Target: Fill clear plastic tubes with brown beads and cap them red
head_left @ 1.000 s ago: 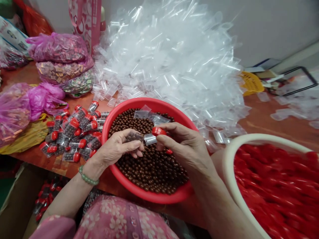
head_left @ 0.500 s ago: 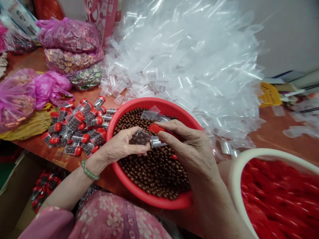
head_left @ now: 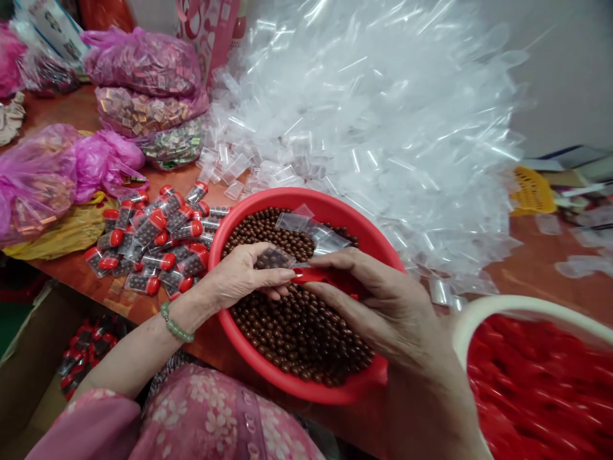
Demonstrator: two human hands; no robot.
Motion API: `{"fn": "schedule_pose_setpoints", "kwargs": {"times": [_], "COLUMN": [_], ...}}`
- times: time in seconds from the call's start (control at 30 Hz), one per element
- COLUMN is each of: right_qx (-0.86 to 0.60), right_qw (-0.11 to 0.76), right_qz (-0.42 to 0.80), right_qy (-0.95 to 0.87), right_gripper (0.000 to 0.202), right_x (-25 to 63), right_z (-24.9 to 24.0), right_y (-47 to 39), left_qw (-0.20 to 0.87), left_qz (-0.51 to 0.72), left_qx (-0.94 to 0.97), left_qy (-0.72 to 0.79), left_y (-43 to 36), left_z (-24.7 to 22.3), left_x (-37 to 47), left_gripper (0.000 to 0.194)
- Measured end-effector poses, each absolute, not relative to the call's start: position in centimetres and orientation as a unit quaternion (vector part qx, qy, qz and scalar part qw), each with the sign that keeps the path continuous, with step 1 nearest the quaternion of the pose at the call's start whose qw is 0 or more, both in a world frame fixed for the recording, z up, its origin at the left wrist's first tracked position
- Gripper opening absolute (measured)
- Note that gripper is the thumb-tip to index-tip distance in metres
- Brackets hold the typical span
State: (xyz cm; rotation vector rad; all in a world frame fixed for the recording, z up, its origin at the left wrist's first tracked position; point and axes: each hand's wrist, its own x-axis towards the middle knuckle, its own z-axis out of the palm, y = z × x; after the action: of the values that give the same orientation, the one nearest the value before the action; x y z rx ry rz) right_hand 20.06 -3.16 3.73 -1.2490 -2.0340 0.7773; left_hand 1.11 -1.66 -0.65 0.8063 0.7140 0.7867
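Note:
Over a red basin of brown round balls, my left hand pinches a small clear plastic sleeve with brown balls inside. My right hand has thumb and fingers closed on a red plastic cap. The cap lies against the right-hand end of the sleeve, near my left thumb tip. How far it sits over that end I cannot tell. Empty clear sleeves rest on the balls behind my fingers.
Capped, filled sleeves lie piled left of the basin, more in a cardboard box below. A large heap of clear sleeves stands behind. At right is a cream tub of red caps. Pink bags fill the back left.
My right hand has brought the red cap down and turned it against the sleeve's end. My left hand still holds the sleeve. The whole view has shifted slightly.

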Motion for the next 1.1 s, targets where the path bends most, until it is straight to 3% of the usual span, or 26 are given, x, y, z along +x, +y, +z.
{"fn": "schedule_pose_setpoints", "kwargs": {"times": [0.2,0.4,0.7,0.8,0.87,1.0,1.1], "right_qx": [-0.522,-0.548,-0.530,-0.531,-0.519,-0.447,-0.372], "right_qw": [0.412,0.424,0.493,0.499,0.492,0.386,0.317], "right_qz": [0.342,0.322,0.411,0.336,0.217,-0.032,-0.099], "right_qy": [-0.664,-0.645,-0.554,-0.597,-0.664,-0.806,-0.867], "right_gripper": [0.027,0.023,0.037,0.025,0.027,0.066,0.076], "right_x": [19.4,18.6,18.7,19.4,19.9,20.1,19.6], "right_z": [1.6,1.2,1.0,0.2,-0.2,0.2,0.9], "right_y": [-3.7,-4.0,-4.3,-4.7,-4.8,-4.5,-4.0], "left_qw": [0.810,0.824,0.807,0.814,0.817,0.812,0.820], "left_qz": [0.366,0.383,0.408,0.394,0.388,0.388,0.379], "left_qx": [0.331,0.284,0.284,0.284,0.288,0.308,0.310], "left_qy": [0.318,0.307,0.320,0.319,0.315,0.310,0.296], "left_y": [-1.6,-1.5,-1.6,-1.6,-1.6,-1.4,-1.3], "left_z": [-0.4,-0.3,-0.1,0.0,0.0,-0.4,-0.6], "left_x": [1.1,1.1,1.1,1.1,1.1,1.0,1.1], "left_gripper": [0.042,0.044,0.033,0.034,0.036,0.038,0.039]}}
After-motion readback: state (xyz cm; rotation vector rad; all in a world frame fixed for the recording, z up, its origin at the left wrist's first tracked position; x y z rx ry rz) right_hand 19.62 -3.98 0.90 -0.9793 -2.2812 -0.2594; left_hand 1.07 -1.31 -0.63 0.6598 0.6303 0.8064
